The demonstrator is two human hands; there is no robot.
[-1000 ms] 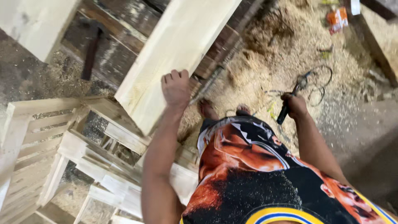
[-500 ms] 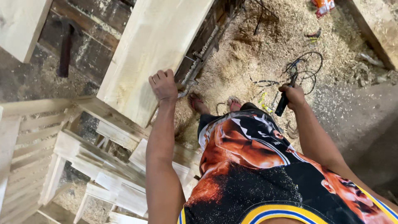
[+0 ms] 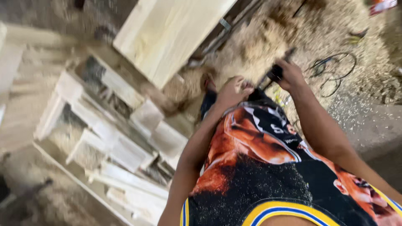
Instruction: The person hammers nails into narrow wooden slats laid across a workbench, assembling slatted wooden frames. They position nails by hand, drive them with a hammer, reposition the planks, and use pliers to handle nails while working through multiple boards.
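We looked down over a printed jersey [image 3: 268, 167] at a workshop floor thick with sawdust [image 3: 259, 46]. Our right hand [image 3: 289, 75] was closed around a dark tool handle [image 3: 275, 72]; the fingers wrapped it fully, though blur hid what kind of tool it was. A black cord [image 3: 335, 67] lay looped on the sawdust just beyond that hand. Our left hand [image 3: 232, 90] hung free near the waist, fingers loosely curled and holding nothing, apart from the wide pale plank [image 3: 167, 33] that leaned up and to the left of it. Below the plank stood a slatted wooden frame [image 3: 113, 129], with offcuts around it.

We judged the step in hand to be a pause between holding the plank and working it, with 1 hand already on the tool. The next move, as we read it, called for the left hand to steady the plank again and for the cord to be kept out of the tool's path.
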